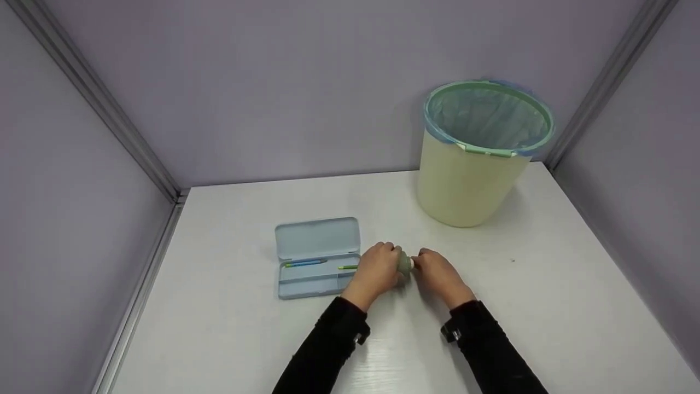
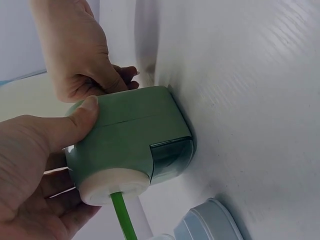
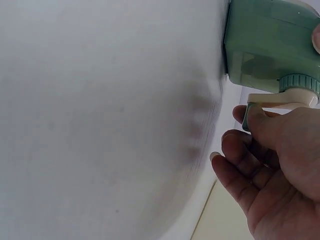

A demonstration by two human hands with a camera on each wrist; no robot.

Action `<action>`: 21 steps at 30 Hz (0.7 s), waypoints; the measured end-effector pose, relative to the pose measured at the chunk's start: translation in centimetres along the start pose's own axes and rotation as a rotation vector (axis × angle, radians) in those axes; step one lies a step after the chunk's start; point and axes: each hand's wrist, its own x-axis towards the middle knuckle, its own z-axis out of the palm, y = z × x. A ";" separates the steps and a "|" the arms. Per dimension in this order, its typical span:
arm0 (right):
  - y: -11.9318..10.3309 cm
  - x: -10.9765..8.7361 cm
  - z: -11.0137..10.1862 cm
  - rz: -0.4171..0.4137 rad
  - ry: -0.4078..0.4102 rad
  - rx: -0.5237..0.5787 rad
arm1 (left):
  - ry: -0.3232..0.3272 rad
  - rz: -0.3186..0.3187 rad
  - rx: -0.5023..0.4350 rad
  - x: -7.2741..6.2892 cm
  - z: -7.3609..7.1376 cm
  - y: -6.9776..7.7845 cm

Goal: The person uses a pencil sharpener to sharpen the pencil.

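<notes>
My left hand point(image 1: 377, 269) grips a green crank pencil sharpener point(image 2: 130, 127), its thumb laid over the top in the left wrist view. A green pencil point(image 2: 123, 217) sticks out of the cream round mouth on one side. On the opposite side, my right hand point(image 1: 439, 276) pinches the knob of the cream crank point(image 3: 270, 101) between thumb and forefinger. The sharpener stands on the white table, with a dark see-through shavings drawer point(image 2: 171, 159) low on its pencil side. In the head view my left hand hides much of it.
Left of my hands lies an open light-blue pencil case point(image 1: 317, 241), lid back, with a blue-green pencil point(image 1: 306, 263) inside. A cream waste bin point(image 1: 465, 186) lined with a blue bag stands at the back right. Grey-lilac panels point(image 1: 273, 93) enclose the white table point(image 1: 219, 328).
</notes>
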 end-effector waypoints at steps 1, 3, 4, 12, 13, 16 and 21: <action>0.0 -0.1 0.0 -0.009 0.006 -0.005 | 0.001 0.001 -0.003 0.0 0.0 0.0; 0.0 -0.2 0.1 -0.017 0.011 -0.013 | 0.004 0.001 -0.006 0.1 0.1 0.0; 0.0 -0.2 0.1 -0.018 0.013 -0.015 | 0.006 0.000 -0.006 0.1 0.1 0.0; -0.2 -1.0 0.4 -0.016 0.015 -0.012 | 0.002 -0.028 -0.015 0.1 -0.1 0.0; -0.3 -1.1 0.4 -0.018 0.017 -0.011 | 0.001 -0.032 -0.017 0.2 -0.1 0.0; -0.4 -1.4 0.4 -0.017 0.024 -0.010 | -0.001 -0.035 -0.021 0.2 -0.1 0.1; -0.4 -1.6 0.5 -0.062 0.063 -0.023 | 0.014 -0.037 0.012 0.2 0.1 0.2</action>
